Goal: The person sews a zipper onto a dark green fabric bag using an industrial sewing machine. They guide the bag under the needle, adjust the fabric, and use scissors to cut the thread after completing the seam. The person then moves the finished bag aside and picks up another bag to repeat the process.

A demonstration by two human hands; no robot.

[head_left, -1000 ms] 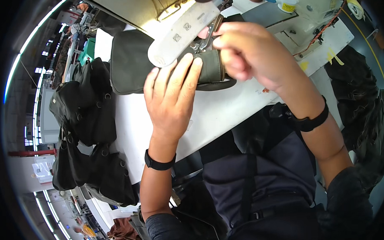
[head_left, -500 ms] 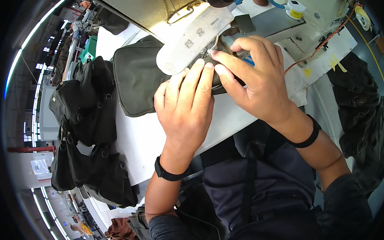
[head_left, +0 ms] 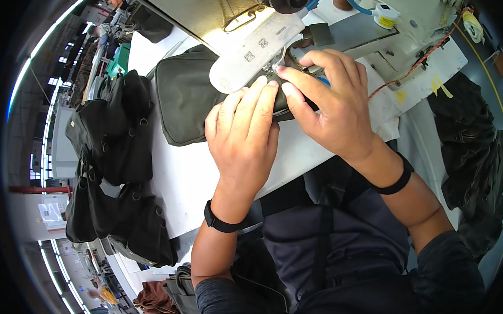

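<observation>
A dark olive fabric bag (head_left: 183,98) lies under the pale arm of a sewing machine (head_left: 248,54), which hides part of it. My left hand (head_left: 244,129) rests flat on the bag's near edge, fingers stretched toward the metal presser foot (head_left: 271,66). From the right, my right hand (head_left: 338,107) reaches the same spot. Its index fingertip and thumb touch the fabric beside the foot, with a gap between them, and the other fingers are bent and raised. The needle and the stitch line cannot be made out behind the machine arm and fingers.
Dark bags with metal rings (head_left: 115,134) are heaped at the left of the white table (head_left: 181,198). More dark fabric pieces (head_left: 470,155) hang at the right. A blue hose (head_left: 357,1) and an orange cable (head_left: 420,60) run by the machine. Brown fabric (head_left: 159,298) lies lower left.
The whole view has shifted slightly. Both hands keep nearly the same pose by the presser foot, and the bag's near left corner sits a little higher in the picture.
</observation>
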